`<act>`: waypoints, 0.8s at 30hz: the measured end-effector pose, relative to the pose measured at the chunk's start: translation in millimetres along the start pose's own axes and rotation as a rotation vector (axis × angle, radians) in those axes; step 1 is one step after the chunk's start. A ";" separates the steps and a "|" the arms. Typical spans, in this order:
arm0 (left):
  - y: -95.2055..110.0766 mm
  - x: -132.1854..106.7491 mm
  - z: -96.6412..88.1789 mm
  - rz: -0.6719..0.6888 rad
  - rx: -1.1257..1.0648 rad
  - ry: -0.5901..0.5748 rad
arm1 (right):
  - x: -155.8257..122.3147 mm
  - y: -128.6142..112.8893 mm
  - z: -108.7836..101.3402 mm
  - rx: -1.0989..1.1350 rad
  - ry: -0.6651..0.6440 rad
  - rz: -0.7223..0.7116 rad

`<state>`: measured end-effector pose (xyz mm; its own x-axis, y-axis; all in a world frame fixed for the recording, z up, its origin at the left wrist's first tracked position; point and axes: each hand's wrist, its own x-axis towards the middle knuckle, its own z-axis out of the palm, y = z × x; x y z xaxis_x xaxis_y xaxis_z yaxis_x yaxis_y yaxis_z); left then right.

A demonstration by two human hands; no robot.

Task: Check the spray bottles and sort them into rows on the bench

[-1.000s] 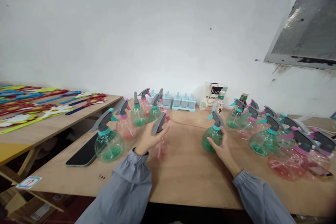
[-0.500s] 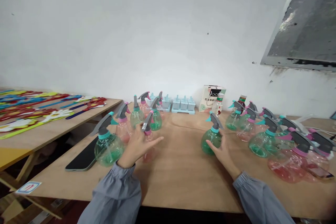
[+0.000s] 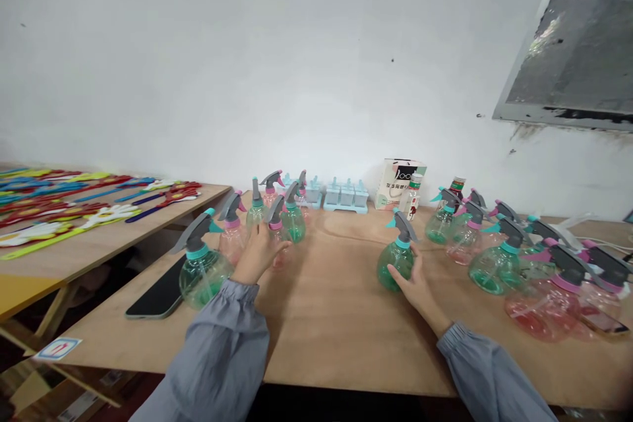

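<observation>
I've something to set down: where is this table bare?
The middle, from the blue popsicle moulds to the near edge, between the left hand and the green spray bottle in the right hand. Crowded: right end and back left, with spray bottles.

A round, see-through green spray bottle [image 3: 394, 258] sits upright on the worktop [image 3: 336, 323], grey head collared in turquoise, turquoise tip facing left. Well apart, to its left and slightly farther back, a pink spray bottle [image 3: 279, 237], grey-headed and pink-collared, seems upright too, though partly hidden.
</observation>
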<state>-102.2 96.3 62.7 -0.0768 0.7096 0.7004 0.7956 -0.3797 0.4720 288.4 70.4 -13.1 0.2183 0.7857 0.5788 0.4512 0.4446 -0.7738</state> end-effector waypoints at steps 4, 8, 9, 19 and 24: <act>7.5 -4.7 -2.4 0.007 0.099 0.073 | -2.2 1.6 1.1 0.007 -0.024 -0.027; 45.5 -24.7 -19.7 0.004 0.195 0.248 | -5.0 2.9 3.2 -0.043 -0.037 -0.003; 58.5 -30.5 -21.9 0.026 0.143 0.249 | -6.5 2.2 4.6 -0.056 -0.042 -0.007; 152.5 -49.3 42.8 0.098 -0.467 -0.319 | -46.4 -41.2 36.8 -0.191 -0.317 -0.367; 153.1 -44.2 35.8 0.082 -0.480 -0.360 | -51.4 -50.3 -4.6 -0.247 -0.341 -0.416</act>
<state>44.5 28.1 84.8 0.2483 0.7911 0.5590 0.4236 -0.6077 0.6718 258.5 5.7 -2.8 -0.2921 0.6788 0.6737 0.6367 0.6637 -0.3927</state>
